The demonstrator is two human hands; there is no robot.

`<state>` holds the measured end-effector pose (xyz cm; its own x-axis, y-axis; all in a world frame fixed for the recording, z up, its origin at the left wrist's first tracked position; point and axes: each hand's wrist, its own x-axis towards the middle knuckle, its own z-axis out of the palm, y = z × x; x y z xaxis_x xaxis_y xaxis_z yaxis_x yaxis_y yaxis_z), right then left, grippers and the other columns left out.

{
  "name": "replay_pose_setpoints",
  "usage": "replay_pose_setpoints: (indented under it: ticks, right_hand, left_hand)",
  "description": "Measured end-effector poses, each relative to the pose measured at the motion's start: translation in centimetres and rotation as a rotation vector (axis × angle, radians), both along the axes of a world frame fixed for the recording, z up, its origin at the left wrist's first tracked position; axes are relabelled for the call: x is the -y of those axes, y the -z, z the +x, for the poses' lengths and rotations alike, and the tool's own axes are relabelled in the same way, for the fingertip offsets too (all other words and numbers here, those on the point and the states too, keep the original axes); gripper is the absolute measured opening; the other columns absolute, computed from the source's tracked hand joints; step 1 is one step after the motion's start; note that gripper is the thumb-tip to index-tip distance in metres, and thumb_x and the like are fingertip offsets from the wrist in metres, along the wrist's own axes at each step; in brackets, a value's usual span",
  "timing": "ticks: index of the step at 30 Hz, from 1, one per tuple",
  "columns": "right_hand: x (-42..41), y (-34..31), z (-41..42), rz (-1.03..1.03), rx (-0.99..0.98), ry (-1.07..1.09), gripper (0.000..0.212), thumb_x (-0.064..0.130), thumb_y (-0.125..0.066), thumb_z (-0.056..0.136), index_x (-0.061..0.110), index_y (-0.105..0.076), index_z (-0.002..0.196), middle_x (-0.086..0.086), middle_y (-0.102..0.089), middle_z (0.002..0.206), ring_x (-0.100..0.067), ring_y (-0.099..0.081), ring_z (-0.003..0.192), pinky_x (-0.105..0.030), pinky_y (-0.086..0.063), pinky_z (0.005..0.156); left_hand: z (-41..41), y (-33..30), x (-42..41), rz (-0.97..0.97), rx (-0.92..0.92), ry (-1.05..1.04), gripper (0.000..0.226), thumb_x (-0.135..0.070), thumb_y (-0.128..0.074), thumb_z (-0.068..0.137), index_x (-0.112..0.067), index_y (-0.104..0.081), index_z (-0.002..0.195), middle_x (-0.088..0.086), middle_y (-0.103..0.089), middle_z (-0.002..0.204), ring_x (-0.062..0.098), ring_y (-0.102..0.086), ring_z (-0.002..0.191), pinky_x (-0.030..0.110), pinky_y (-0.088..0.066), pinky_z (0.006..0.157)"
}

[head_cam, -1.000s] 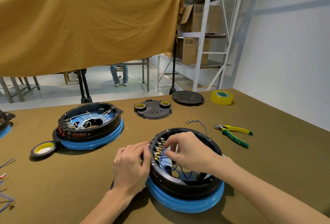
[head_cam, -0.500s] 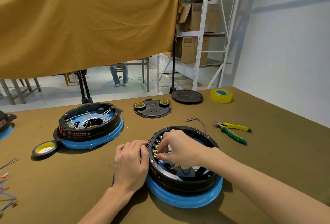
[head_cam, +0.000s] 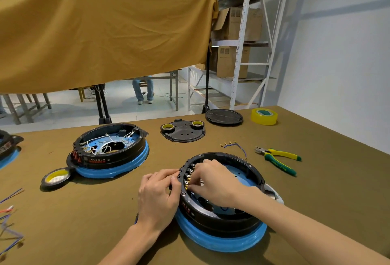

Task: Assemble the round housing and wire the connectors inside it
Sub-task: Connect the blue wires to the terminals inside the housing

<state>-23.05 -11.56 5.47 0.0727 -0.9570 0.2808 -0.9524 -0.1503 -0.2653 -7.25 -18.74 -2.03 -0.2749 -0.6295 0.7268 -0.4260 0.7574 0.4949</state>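
- Currently, right hand reaches inside the black round plastic housing on a blue ring base; its fingertips are curled into a pinching grip at the row of brass-tipped connectors on the inner left wall. What exactly is pinched is too small to tell, probably a wire end or terminal.
- Left hand sits outside the same wall, fingers curled against the rim just opposite the connectors; grip clenched on the housing edge to brace it.
- Housing sits on the olive-brown cloth-covered bench, near its front edge, directly ahead of the person. Blue wire shows on its floor, below the right wrist.
- Just behind it: a loose blue wire harness with brass terminals. To the right, well apart, yellow-and-green handled cutters.
- Further left: a second black housing with white wires inside, a black tape roll with yellow core beside it.
- Risks (judgement): terminal pushed onto the wrong tab, since the tabs sit close together and the hand hides them; a bent tab if pressed off-axis; housing sliding on the cloth if the left brace slackens.
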Motion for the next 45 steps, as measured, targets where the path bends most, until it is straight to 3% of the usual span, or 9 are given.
replay_pose_setpoints:
  ticks: [4, 7, 10, 13, 16, 32, 34, 38, 45]
  right_hand:
    - [0.0, 0.2, 0.3, 0.015, 0.019, 0.006, 0.020, 0.029, -0.065, 0.096, 0.018, -0.079, 0.089, 0.005, -0.064, 0.087, -0.015, -0.052, 0.089, -0.033, -0.042, 0.087]
    - [-0.2, -0.2, -0.1, 0.078, 0.131, 0.027, 0.018, 0.030, -0.070, 0.093, 0.017, -0.081, 0.088, 0.004, -0.069, 0.083, -0.011, -0.061, 0.078, -0.031, -0.054, 0.074]
    - [-0.4, -0.4, -0.5, 0.085, 0.160, 0.058, 0.018, 0.037, -0.074, 0.089, 0.020, -0.081, 0.086, 0.004, -0.066, 0.078, -0.011, -0.060, 0.073, -0.022, -0.049, 0.062]
    - [-0.5, -0.2, -0.2, 0.066, 0.136, 0.042, 0.016, 0.034, -0.074, 0.090, 0.021, -0.081, 0.089, 0.003, -0.067, 0.081, -0.012, -0.060, 0.077, -0.030, -0.054, 0.071]
    - [-0.5, 0.2, 0.3, 0.022, 0.124, 0.031, 0.018, 0.030, -0.069, 0.093, 0.019, -0.081, 0.086, 0.004, -0.068, 0.080, -0.011, -0.057, 0.079, -0.027, -0.050, 0.076]
    - [0.4, 1.1, -0.3, 0.029, 0.226, 0.035, 0.017, 0.029, -0.074, 0.090, 0.015, -0.080, 0.083, 0.004, -0.065, 0.086, -0.014, -0.057, 0.082, -0.040, -0.051, 0.082]
    - [0.4, 1.0, -0.2, 0.050, 0.240, 0.036, 0.015, 0.029, -0.075, 0.091, 0.016, -0.081, 0.085, 0.003, -0.066, 0.085, -0.014, -0.059, 0.082, -0.038, -0.052, 0.080]
    - [0.6, 0.9, -0.3, 0.052, 0.236, 0.076, 0.013, 0.028, -0.076, 0.089, 0.018, -0.083, 0.090, 0.004, -0.071, 0.081, -0.011, -0.064, 0.074, -0.016, -0.045, 0.061]
    - [0.7, 1.1, -0.3, 0.041, 0.271, 0.047, 0.013, 0.028, -0.075, 0.090, 0.017, -0.082, 0.089, 0.007, -0.069, 0.080, -0.010, -0.062, 0.074, -0.017, -0.046, 0.060]
  left_hand:
    - [0.0, -0.1, -0.1, -0.025, -0.029, 0.012, 0.045, -0.036, -0.042, 0.098, -0.017, -0.082, 0.091, -0.008, -0.076, 0.101, -0.010, -0.051, 0.090, 0.030, -0.046, 0.077]
    - [0.0, -0.1, 0.0, -0.013, -0.010, 0.009, 0.045, -0.038, -0.041, 0.097, -0.019, -0.082, 0.094, -0.010, -0.076, 0.103, -0.003, -0.060, 0.092, 0.033, -0.046, 0.083]
    - [0.1, -0.1, 0.1, 0.001, -0.023, -0.010, 0.041, -0.041, -0.043, 0.095, -0.021, -0.080, 0.095, -0.012, -0.076, 0.100, -0.001, -0.064, 0.091, 0.031, -0.043, 0.085]
    - [0.2, 0.0, 0.2, 0.009, -0.064, -0.026, 0.031, -0.041, -0.049, 0.092, -0.024, -0.075, 0.087, -0.014, -0.073, 0.087, -0.001, -0.064, 0.081, 0.032, -0.045, 0.081]
    - [0.3, 0.1, 0.1, -0.006, -0.073, -0.017, 0.028, -0.041, -0.052, 0.091, -0.025, -0.071, 0.080, -0.015, -0.070, 0.080, 0.001, -0.063, 0.075, 0.033, -0.048, 0.077]
    - [0.0, 0.3, 0.6, -0.135, -0.084, 0.023, 0.028, -0.033, -0.055, 0.094, -0.020, -0.074, 0.078, -0.013, -0.071, 0.076, 0.002, -0.061, 0.070, 0.029, -0.042, 0.080]
    - [0.1, 0.2, 0.7, -0.126, -0.080, 0.024, 0.029, -0.033, -0.055, 0.094, -0.020, -0.074, 0.077, -0.014, -0.071, 0.077, 0.001, -0.061, 0.071, 0.031, -0.043, 0.079]
    - [0.4, 0.2, 0.8, -0.082, -0.077, 0.045, 0.028, -0.036, -0.055, 0.094, -0.022, -0.074, 0.079, -0.016, -0.071, 0.079, -0.003, -0.062, 0.075, 0.032, -0.043, 0.084]
    - [0.2, 0.3, 0.4, -0.039, -0.102, 0.060, 0.030, -0.037, -0.055, 0.093, -0.021, -0.076, 0.080, -0.015, -0.072, 0.082, -0.004, -0.063, 0.081, 0.032, -0.039, 0.085]
